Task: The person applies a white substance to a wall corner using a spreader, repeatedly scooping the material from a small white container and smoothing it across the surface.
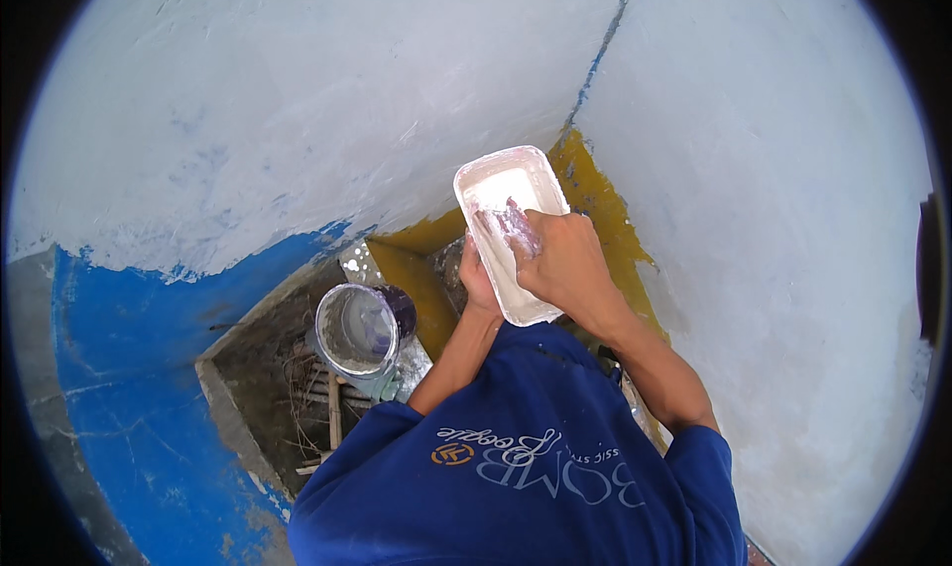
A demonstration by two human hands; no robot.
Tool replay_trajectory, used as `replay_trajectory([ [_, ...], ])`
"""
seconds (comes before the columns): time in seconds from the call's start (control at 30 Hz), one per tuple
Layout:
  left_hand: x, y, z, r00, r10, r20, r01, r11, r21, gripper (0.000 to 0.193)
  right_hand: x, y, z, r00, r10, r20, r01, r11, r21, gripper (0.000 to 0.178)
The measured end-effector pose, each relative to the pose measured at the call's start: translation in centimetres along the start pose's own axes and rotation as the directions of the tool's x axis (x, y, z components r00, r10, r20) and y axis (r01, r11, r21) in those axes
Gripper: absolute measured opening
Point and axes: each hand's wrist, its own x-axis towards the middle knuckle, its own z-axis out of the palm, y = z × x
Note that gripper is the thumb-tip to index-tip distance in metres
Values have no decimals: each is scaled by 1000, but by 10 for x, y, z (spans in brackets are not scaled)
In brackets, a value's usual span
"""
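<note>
My left hand (pixel 478 281) grips the long left side of a white rectangular tub (pixel 520 303), its fingers partly hidden beneath and behind it. White paste-like material (pixel 506 187) lies inside, mostly toward the far end, and smears coat the walls. Over the tub's right rim reaches my right hand (pixel 567 257), closed round a flat piece smeared with white and purplish-grey (pixel 518 227). That piece rests within the tub; its exact kind cannot be made out under the smears and fingers.
Left of my left forearm stands a round bucket (pixel 357 330) with grey-white residue inside. Below it, sticks (pixel 334 407) lie in a concrete-edged recess. Whitish walls (pixel 754 219) meet at a corner ahead, with blue paint (pixel 149 338) at left and yellow (pixel 605 194) low down.
</note>
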Motion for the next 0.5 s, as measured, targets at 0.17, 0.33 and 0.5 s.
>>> replay_trajectory([
  [0.17,-3,1,5,999,-11,41,10,1000,16,54,6,4,-2,996,42,-83,-46,998,-46,17],
  [0.33,0,0,5,992,15,125,-9,999,-45,53,3,4,6,998,26,-54,-26,1000,2,17],
  [0.5,-1,-2,1,996,11,93,-12,1000,15,53,4,0,0,997,42,-64,-38,998,54,17],
])
